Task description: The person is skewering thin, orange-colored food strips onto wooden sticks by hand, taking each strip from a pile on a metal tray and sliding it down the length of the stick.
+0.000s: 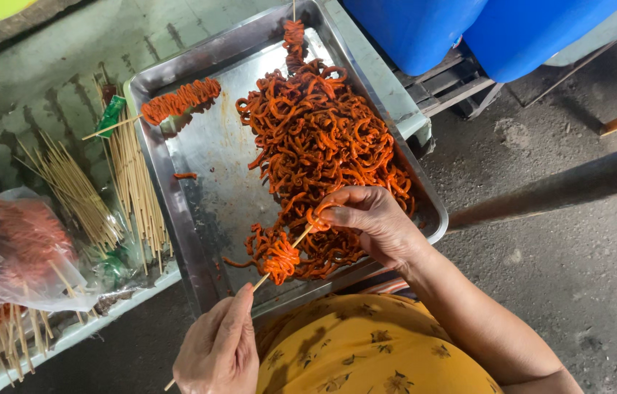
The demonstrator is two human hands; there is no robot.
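My left hand [219, 347] pinches the lower end of a thin bamboo skewer [259, 280] that slants up to the right. A small clump of orange-red curled strips [281, 257] is threaded on it. My right hand [372, 220] grips another curled strip [316, 219] at the skewer's tip. Both hands hover over the near edge of a metal tray [210, 164]. A big heap of the same orange-red strips [319, 146] fills the tray's right side. A finished skewer [177, 102] lies across the tray's far left corner, and a second one [294, 40] rests at the top.
Loose bamboo sticks [132, 182] lie in bundles left of the tray on a pale surface. A clear plastic bag with reddish contents [13, 248] sits at the far left. Two blue barrels [469, 25] stand at the upper right above a grey concrete floor [579, 233].
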